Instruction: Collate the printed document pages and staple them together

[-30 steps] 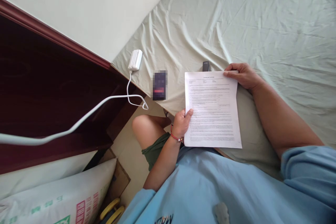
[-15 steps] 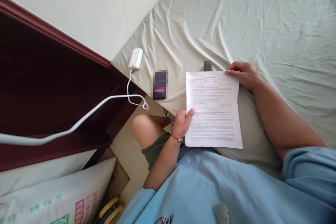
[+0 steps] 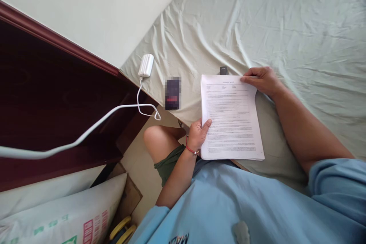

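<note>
Cloth (image 3: 300, 34), hands (image 3: 198, 134) (image 3: 264, 80) closed on papers (image 3: 230, 122)

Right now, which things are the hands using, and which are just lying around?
In use:
printed papers
left hand, gripping their left edge
right hand, pinching near their top-right corner

Just lying about:
corded white block
blurred dark object
part-hidden black object
white sack
</note>
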The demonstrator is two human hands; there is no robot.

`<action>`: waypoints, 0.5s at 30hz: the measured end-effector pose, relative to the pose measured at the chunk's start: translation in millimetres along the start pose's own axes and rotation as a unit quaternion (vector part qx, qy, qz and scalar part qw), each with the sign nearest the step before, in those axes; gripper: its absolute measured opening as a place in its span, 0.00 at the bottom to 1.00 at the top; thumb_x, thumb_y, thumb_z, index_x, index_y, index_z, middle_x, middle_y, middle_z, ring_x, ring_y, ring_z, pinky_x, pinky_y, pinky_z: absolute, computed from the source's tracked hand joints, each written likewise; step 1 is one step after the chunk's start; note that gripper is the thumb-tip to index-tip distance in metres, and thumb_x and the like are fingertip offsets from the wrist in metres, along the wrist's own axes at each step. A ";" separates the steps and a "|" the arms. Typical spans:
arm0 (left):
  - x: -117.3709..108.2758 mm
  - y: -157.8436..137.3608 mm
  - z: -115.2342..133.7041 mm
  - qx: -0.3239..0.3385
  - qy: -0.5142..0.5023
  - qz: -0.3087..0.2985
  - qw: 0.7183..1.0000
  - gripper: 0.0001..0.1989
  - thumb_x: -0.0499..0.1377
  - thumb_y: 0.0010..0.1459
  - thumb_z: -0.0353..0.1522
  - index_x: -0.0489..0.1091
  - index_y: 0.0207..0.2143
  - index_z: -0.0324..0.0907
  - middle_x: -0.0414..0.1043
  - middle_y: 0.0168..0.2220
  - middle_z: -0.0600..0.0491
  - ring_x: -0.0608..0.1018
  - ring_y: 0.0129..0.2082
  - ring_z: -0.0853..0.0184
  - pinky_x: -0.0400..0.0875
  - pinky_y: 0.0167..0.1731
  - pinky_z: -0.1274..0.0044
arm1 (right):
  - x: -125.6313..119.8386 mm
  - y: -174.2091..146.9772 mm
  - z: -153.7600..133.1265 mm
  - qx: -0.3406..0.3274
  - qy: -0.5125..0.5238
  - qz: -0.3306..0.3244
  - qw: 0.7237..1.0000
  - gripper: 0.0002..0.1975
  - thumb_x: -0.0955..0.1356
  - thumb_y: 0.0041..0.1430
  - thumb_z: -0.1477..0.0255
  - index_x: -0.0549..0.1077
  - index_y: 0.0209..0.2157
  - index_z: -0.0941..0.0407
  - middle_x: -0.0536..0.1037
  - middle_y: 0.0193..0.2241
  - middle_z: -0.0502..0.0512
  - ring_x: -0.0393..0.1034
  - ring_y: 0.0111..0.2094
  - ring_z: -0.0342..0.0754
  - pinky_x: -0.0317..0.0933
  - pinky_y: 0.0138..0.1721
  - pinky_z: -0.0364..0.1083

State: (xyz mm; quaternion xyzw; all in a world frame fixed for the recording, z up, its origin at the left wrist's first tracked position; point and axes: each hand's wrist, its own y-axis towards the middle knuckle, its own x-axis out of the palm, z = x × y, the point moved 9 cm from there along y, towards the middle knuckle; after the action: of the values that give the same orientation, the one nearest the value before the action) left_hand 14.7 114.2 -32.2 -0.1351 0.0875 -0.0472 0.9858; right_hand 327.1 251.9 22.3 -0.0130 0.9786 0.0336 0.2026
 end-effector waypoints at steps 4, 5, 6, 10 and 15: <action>-0.1 -0.6 0.4 -0.009 -0.005 0.005 1.000 0.35 0.70 0.57 0.61 0.84 0.46 0.38 0.88 0.45 0.43 0.86 0.42 0.56 0.79 0.46 0.69 | 0.8 0.0 -5.1 -0.014 0.023 0.007 1.000 0.13 0.79 0.55 0.55 0.84 0.32 0.49 0.78 0.29 0.52 0.73 0.35 0.54 0.66 0.38 0.53; -0.6 -0.6 0.6 -0.011 -0.001 0.008 1.000 0.35 0.70 0.56 0.61 0.84 0.45 0.38 0.88 0.44 0.43 0.86 0.41 0.56 0.79 0.44 0.69 | 0.8 0.4 -7.5 -0.024 0.026 0.009 0.999 0.11 0.79 0.55 0.57 0.83 0.32 0.48 0.78 0.30 0.52 0.72 0.36 0.54 0.66 0.39 0.54; -0.9 -0.6 0.7 -0.012 0.001 0.010 1.000 0.35 0.70 0.56 0.61 0.84 0.44 0.38 0.88 0.44 0.43 0.85 0.40 0.56 0.78 0.43 0.69 | 0.6 0.8 -10.5 -0.037 0.025 0.010 0.999 0.10 0.80 0.55 0.58 0.83 0.32 0.48 0.78 0.31 0.53 0.72 0.36 0.54 0.66 0.40 0.55; -0.6 0.1 0.0 -0.014 -0.004 0.010 1.000 0.34 0.70 0.55 0.61 0.84 0.43 0.38 0.88 0.42 0.44 0.85 0.39 0.57 0.78 0.41 0.70 | -2.0 1.6 -18.8 -0.083 -0.003 0.012 0.996 0.10 0.80 0.54 0.59 0.82 0.29 0.48 0.75 0.33 0.55 0.67 0.34 0.52 0.66 0.40 0.55; 0.1 0.2 -1.3 -0.018 -0.008 0.008 1.000 0.34 0.72 0.54 0.60 0.84 0.42 0.38 0.88 0.42 0.44 0.85 0.39 0.57 0.77 0.42 0.70 | -2.8 2.1 -12.7 -0.060 0.009 -0.017 0.998 0.12 0.80 0.54 0.54 0.84 0.30 0.46 0.75 0.32 0.54 0.68 0.36 0.54 0.66 0.40 0.56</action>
State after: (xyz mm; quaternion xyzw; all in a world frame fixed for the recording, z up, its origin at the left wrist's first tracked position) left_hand 14.6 114.1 -33.5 -0.1526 0.0813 -0.0363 0.9843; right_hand 324.5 253.0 35.2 -0.0421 0.9762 0.0887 0.1934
